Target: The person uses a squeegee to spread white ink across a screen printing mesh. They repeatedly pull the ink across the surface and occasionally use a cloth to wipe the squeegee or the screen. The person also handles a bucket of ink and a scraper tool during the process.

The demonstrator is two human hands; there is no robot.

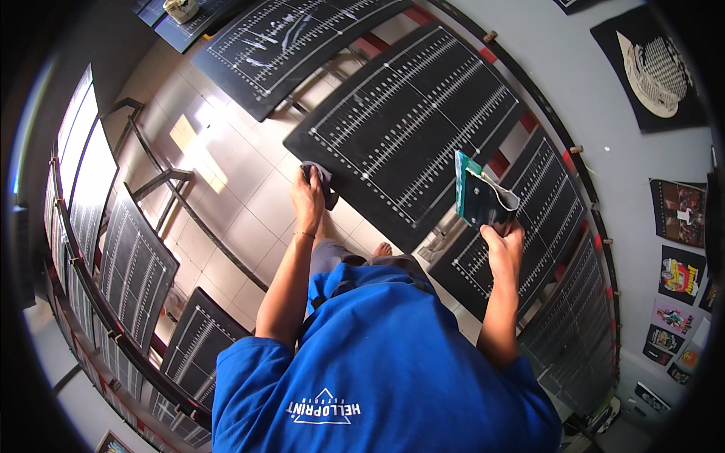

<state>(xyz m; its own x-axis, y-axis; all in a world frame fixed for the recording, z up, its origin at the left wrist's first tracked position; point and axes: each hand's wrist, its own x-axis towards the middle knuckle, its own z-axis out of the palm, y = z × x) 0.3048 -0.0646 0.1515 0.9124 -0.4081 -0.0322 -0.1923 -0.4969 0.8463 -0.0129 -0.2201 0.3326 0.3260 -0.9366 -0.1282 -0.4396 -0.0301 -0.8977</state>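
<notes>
My left hand (308,198) presses a dark cloth (320,178) against the near corner of a black board with white ruled lines (411,124). My right hand (504,245) is raised over the board to the right (529,219) and grips a flat teal-and-dark squeegee-like tool (478,198) by its lower edge. The tool stands upright with a pale strip along its top edge. My blue shirt fills the lower middle of the view.
More black ruled boards (291,38) ring me on metal frames (162,181), to the left (136,272) and to the far right (574,325). A pale tiled floor (226,174) lies below. Printed dark cloths and pictures hang on the white wall (657,75) at the right.
</notes>
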